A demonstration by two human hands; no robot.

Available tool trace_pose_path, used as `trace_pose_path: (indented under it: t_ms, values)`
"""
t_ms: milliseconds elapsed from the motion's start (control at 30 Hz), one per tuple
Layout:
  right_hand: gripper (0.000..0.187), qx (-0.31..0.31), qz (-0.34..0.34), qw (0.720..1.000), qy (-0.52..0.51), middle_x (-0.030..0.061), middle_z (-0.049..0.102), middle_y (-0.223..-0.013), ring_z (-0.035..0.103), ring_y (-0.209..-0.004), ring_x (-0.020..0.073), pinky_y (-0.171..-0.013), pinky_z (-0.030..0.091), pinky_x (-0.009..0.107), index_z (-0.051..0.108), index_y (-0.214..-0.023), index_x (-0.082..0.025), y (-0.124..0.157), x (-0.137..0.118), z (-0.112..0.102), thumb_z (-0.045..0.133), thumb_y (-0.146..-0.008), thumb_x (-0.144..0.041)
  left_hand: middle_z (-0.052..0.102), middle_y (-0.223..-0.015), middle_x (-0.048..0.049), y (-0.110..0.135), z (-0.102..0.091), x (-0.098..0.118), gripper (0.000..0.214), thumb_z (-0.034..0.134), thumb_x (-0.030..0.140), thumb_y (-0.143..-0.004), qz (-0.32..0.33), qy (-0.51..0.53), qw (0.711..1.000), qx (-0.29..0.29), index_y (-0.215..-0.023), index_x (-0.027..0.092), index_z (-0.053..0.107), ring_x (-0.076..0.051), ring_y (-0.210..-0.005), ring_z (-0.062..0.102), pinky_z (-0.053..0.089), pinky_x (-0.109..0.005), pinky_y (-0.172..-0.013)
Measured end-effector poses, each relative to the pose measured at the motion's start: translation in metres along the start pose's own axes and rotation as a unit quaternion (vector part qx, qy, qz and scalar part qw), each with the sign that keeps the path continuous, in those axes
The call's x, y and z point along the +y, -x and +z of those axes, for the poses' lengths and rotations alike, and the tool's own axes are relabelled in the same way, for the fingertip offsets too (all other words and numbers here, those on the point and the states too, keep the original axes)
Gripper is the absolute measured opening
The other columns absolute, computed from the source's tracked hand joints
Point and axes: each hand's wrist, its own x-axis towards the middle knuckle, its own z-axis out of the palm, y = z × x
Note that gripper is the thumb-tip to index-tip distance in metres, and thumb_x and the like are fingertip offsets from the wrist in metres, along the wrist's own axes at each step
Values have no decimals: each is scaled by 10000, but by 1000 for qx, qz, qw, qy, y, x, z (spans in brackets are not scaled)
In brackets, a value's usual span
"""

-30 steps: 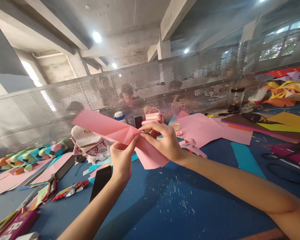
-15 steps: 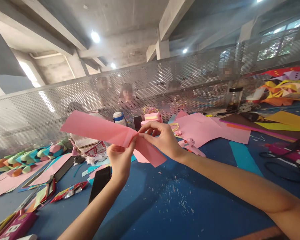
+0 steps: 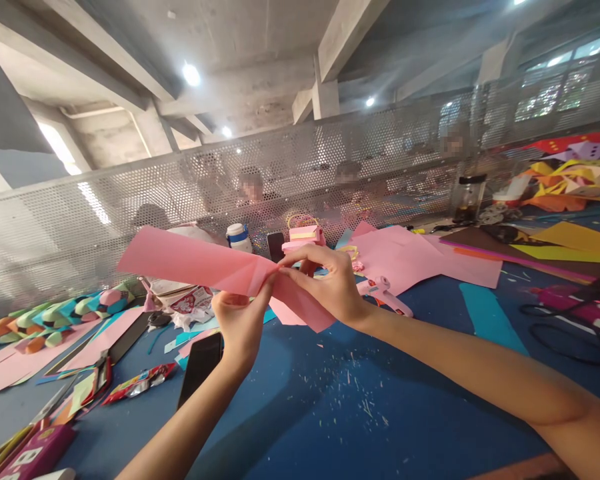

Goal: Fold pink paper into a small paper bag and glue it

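Note:
A long strip of pink paper point(image 3: 190, 260) is held up above the blue table, with a crease near its middle. My left hand point(image 3: 243, 317) pinches it from below, thumb against the fold. The fingertips of my right hand point(image 3: 330, 283) grip the same fold from the right, meeting the left thumb. One end of the strip reaches out to the upper left; the other hangs down below my right hand. Behind the right wrist lies a pink glue gun point(image 3: 387, 297). A dark phone point(image 3: 200, 363) lies beside my left wrist.
Pink sheets point(image 3: 400, 257) spread at the back right, near a blue strip point(image 3: 490, 317). A red wrapper point(image 3: 140, 385) and a cutter point(image 3: 99, 380) lie left. A white bottle point(image 3: 237, 237) stands before the perforated metal screen point(image 3: 290, 160). Paper scraps litter the blue table point(image 3: 325, 427).
The pink paper's left part has tilted and turned slightly, showing a broader face. My hands keep their pinch on the fold, with only a small shift of the right hand.

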Motion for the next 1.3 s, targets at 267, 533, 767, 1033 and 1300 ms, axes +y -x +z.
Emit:
trace_pose_path:
  t_ms: [267, 533, 767, 1033, 1300]
  values:
    - [97, -33, 20, 999, 12, 0, 731, -833, 585, -647, 112, -578, 449, 259, 721, -863, -208, -4, 2, -3, 698, -860, -303, 761, -754, -55, 1, 1, -3, 177, 831, 236, -650, 1, 7, 1000, 3, -769, 134, 748, -198, -736, 715, 577, -264, -693]
    - [195, -52, 110, 991, -47, 10, 714, -793, 581, -650, 116, -588, 431, 257, 722, -808, -195, -4, 13, 3, 718, -821, -390, 770, -797, -58, 0, 0, -9, 189, 822, 252, -653, 14, -6, 1000, 10, -793, 147, 752, -189, -755, 713, 571, -261, -701]
    - [222, -18, 201, 966, -164, 39, 711, -806, 616, -721, 146, -662, 489, 292, 730, -801, -192, 3, 25, 16, 758, -751, -406, 767, -832, -48, -2, -1, -19, 170, 813, 259, -678, 26, -17, 999, -10, -810, 171, 751, -193, -776, 701, 551, -297, -780]
    - [227, -7, 225, 957, -185, 42, 709, -822, 625, -761, 156, -699, 513, 305, 736, -819, -202, 8, 26, 20, 770, -734, -410, 748, -795, -21, -2, -3, -25, 152, 819, 247, -671, 49, -28, 998, -12, -789, 189, 742, -194, -776, 684, 535, -294, -763]
    - [216, -12, 253, 942, -222, 21, 687, -774, 612, -687, 134, -610, 506, 271, 719, -839, -197, 11, 26, 22, 748, -751, -392, 761, -874, -49, -4, -2, -28, 178, 768, 295, -738, 49, -20, 998, -40, -869, 178, 739, -202, -844, 706, 556, -315, -813]
